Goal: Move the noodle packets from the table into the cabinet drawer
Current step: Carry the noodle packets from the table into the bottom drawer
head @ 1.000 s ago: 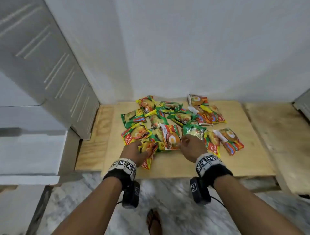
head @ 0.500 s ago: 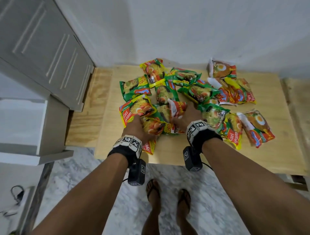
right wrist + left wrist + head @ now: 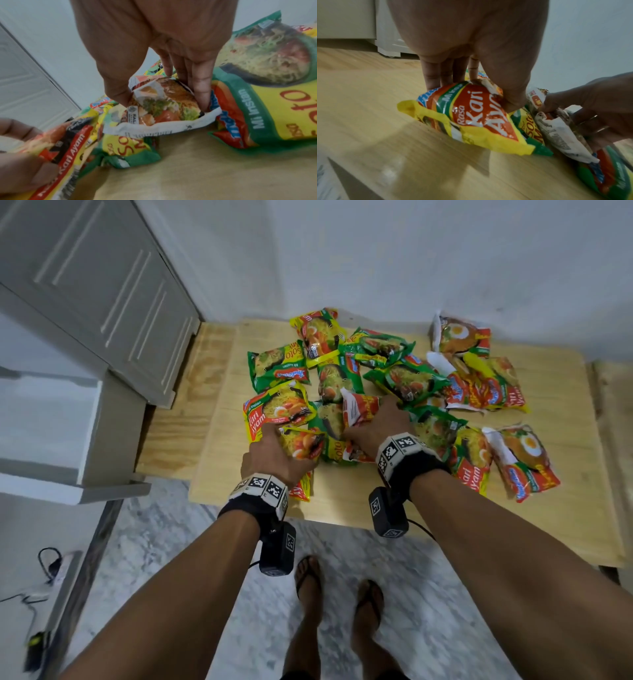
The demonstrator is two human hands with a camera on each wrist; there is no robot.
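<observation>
Both my arms reach forward and down, side by side, with a black band on each wrist. My left hand [image 3: 270, 455] has its back up. Its fingers [image 3: 433, 75] point down and curl, and my thumb presses from the other side, so I grip a packet [image 3: 471, 117]. My right hand [image 3: 371, 428] is just beside it, a bit further out. Its fingers [image 3: 200, 86] point down too, and my thumb squeezes the other side of a second packet [image 3: 164, 104]. My feet [image 3: 310, 580] stand below my arms in sandals.
</observation>
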